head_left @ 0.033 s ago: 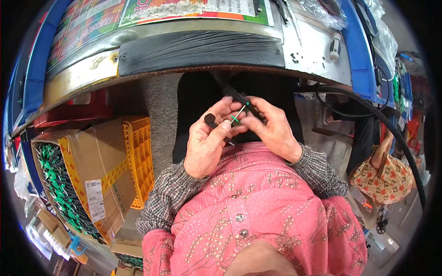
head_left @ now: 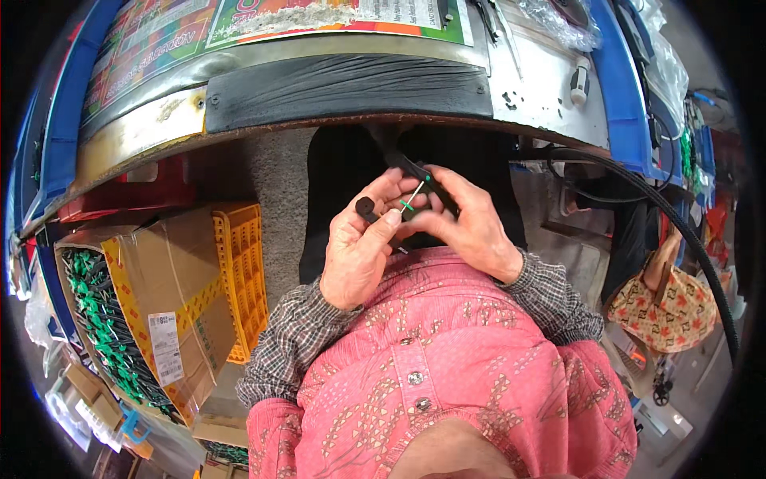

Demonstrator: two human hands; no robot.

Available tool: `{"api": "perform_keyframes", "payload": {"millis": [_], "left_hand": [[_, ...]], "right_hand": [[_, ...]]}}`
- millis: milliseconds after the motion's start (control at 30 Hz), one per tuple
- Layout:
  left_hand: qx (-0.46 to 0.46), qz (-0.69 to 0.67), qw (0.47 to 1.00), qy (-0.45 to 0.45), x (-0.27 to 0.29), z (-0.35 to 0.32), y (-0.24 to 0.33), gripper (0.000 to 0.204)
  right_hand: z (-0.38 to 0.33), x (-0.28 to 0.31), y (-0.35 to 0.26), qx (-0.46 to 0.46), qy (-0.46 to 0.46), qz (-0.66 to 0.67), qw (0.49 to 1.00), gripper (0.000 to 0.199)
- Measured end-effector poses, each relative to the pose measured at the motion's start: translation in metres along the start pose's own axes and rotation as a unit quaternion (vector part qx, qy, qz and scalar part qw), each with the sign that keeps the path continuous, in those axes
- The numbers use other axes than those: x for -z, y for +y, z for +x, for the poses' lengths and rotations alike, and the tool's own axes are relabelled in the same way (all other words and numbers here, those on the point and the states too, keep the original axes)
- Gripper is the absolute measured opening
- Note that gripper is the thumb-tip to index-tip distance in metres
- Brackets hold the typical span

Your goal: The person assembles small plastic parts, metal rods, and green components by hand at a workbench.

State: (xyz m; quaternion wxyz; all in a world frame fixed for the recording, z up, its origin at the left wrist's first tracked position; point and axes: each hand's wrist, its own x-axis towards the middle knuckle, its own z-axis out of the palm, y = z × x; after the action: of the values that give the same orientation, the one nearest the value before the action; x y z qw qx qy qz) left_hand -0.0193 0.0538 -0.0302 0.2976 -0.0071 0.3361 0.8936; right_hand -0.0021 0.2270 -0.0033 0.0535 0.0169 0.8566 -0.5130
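Note:
Both hands meet in front of my lap. My left hand (head_left: pixel 359 243) is closed around a black round-ended bar (head_left: pixel 365 209), most of it hidden by the palm and fingers. Its thumb and finger also pinch the lower end of a thin silver rod (head_left: pixel 416 192) carrying a small green piece (head_left: pixel 407 205). The rod's upper end meets a dark elongated part (head_left: pixel 415 169) with a green spot. My right hand (head_left: pixel 475 219) is closed on that dark part, its thumb reaching toward the left fingertips. Whether rod and dark part are joined cannot be seen.
The workbench edge with a black strip (head_left: pixel 351 89) lies ahead. A screwdriver (head_left: pixel 580 81) rests at its right, beside a blue bin (head_left: pixel 630 104). On the left stand a carton (head_left: pixel 171 287) of green-and-black parts and an orange crate (head_left: pixel 242 279). A thick black cable (head_left: pixel 678 211) arcs at right.
My right thumb has shifted slightly left, toward the left fingertips. Both hands keep their grip in nearly the same place.

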Motion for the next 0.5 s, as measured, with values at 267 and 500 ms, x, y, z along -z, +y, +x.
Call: {"api": "perform_keyframes", "payload": {"millis": [267, 500], "left_hand": [[0.023, -0.062, 0.998, 0.010, -0.010, 0.002, 0.002, 0.053], [-0.001, -0.040, 0.999, -0.031, -0.010, 0.002, 0.001, 0.056]], "right_hand": [[-0.003, 0.002, -0.006, 0.015, -0.094, -0.043, 0.995, 0.131], [-0.003, -0.001, -0.012, 0.020, -0.068, -0.056, 0.996, 0.117]]}}
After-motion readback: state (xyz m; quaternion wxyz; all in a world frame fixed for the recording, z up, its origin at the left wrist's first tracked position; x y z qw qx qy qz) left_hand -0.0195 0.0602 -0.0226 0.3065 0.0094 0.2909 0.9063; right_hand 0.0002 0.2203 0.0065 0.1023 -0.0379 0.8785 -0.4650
